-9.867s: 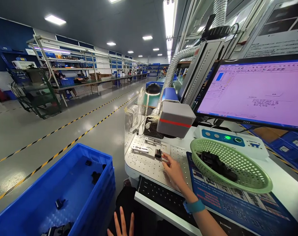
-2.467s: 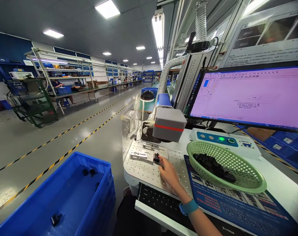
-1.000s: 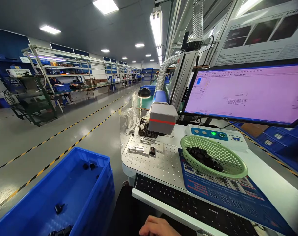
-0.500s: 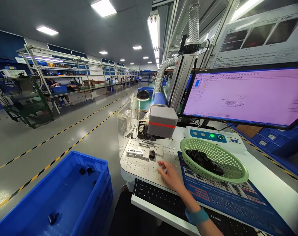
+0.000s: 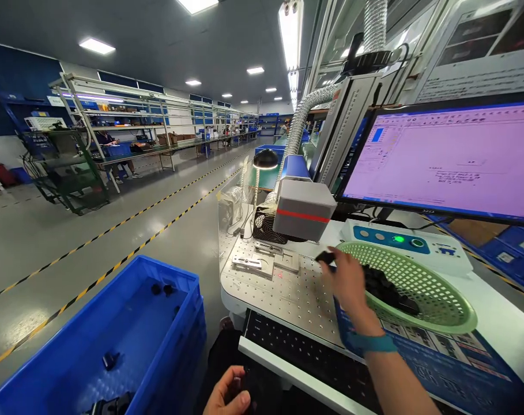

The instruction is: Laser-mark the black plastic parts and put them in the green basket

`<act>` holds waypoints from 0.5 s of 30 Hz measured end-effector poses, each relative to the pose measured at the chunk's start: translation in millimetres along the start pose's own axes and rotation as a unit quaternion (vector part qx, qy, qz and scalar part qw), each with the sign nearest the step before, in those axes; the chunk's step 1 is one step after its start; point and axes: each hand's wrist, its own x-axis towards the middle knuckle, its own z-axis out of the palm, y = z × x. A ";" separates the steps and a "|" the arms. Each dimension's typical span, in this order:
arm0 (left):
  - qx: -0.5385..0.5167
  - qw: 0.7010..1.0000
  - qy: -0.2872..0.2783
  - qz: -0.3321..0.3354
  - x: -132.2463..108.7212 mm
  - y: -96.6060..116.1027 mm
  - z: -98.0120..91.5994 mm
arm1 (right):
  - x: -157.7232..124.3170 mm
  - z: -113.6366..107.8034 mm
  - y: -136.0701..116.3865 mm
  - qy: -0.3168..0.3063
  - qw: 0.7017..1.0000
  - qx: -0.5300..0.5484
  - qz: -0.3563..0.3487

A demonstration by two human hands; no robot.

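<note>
Several black parts [image 5: 387, 288] in bin [image 5: 144, 328] and basket [image 5: 443, 305], one [image 5: 325, 257] in right fingers [image 5: 339, 258]; left [image 5: 227, 378] unclear

Workshop under ceiling lights [image 5: 97, 46]
Striped tape [image 5: 162, 229] crosses the shiny floor [image 5: 175, 245]; left, a long bench [image 5: 158, 149] and a blue wall [image 5: 19, 62].

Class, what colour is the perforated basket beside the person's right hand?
Pale green; the basket shows in the head view, the only one here.
</note>
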 end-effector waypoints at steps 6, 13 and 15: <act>0.158 0.986 0.004 0.058 7.3 -4.4 -4.4 | -30.5 -61.2 -0.3 0.004 0.997 0.070 0.039; 0.243 0.963 0.063 0.097 4.9 -5.4 14.0 | -155.1 -76.7 -143.3 -0.427 0.858 0.279 -0.057; 0.236 0.963 0.063 0.114 4.3 -3.2 18.7 | -168.0 -73.2 -156.5 -0.439 0.850 0.281 -0.073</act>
